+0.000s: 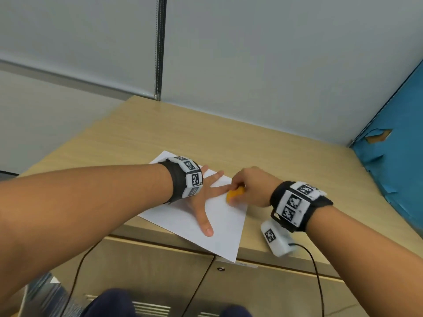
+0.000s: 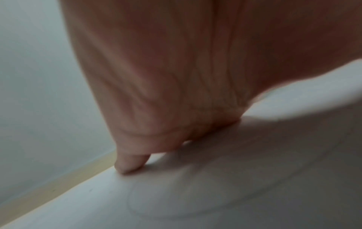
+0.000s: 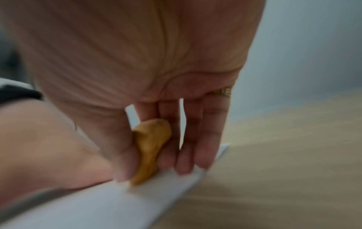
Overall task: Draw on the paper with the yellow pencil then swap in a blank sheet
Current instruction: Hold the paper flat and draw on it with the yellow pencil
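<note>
Only the right wrist view shows the right hand (image 3: 156,139) pinching the yellow pencil (image 3: 150,148), while the left hand (image 1: 203,202) lies flat on the paper (image 1: 224,227).

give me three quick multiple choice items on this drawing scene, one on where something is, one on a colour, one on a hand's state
1. Where does the paper lie?
A. on the wooden cabinet top
B. on the floor
C. taped to the wall

2. What colour is the pencil?
A. blue
B. yellow-orange
C. black

3. How is the left hand?
A. clenched in a fist
B. lifted clear of the sheet
C. flat, fingers spread on the sheet

Key: 1 A, the sheet rests on the wood with a corner past the front edge; 2 B, both views show it in the right hand; 3 C, it presses the paper.
</note>
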